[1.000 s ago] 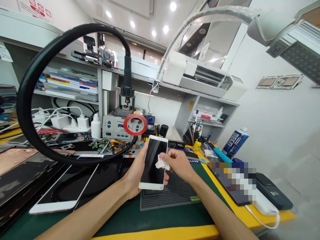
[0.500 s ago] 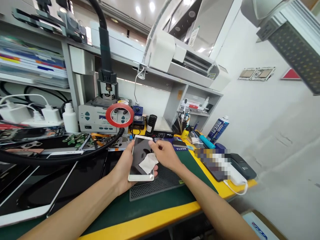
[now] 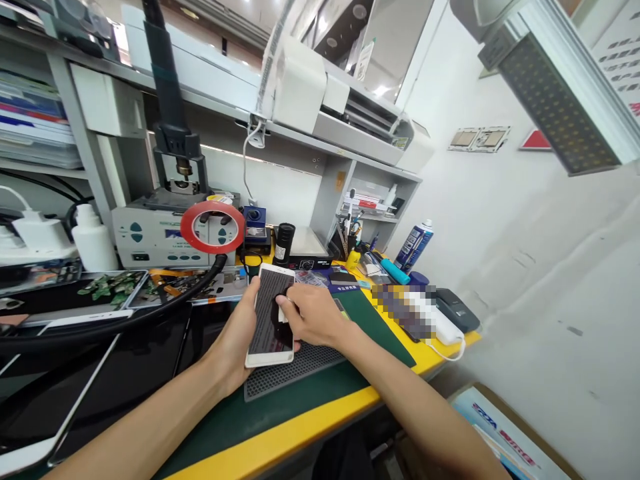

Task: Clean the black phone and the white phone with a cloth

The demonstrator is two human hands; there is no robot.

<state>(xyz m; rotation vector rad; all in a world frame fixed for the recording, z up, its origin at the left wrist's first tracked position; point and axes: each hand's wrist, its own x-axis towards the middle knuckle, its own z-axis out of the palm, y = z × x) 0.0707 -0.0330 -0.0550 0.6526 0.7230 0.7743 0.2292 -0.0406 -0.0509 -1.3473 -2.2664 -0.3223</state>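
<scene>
A white-framed smartphone [image 3: 265,343] is tilted up in front of me, its dark screen facing me. My left hand [image 3: 234,340] is wrapped round it from the left, with fingertips showing at the right edge. Over the screen, my right hand [image 3: 315,312] is closed with its fingers pressed together at the glass. A small piece of white wipe [image 3: 283,315] shows under those fingers; most of it is hidden. Below the phone lies a grey perforated mat [image 3: 295,370] on the green work surface [image 3: 300,413].
Dark screen panels [image 3: 150,360] cover the left of the bench. A thick black hose [image 3: 170,317] curves across them from a grey rework station [image 3: 145,233] with a red tape roll [image 3: 186,223] in front. A spray can [image 3: 414,245] and a white power strip [image 3: 440,323] stand right.
My right hand has moved down and left over the screen. The wipe, spread on the lower screen before, is now mostly under my fingers. The camera view has turned slightly right.
</scene>
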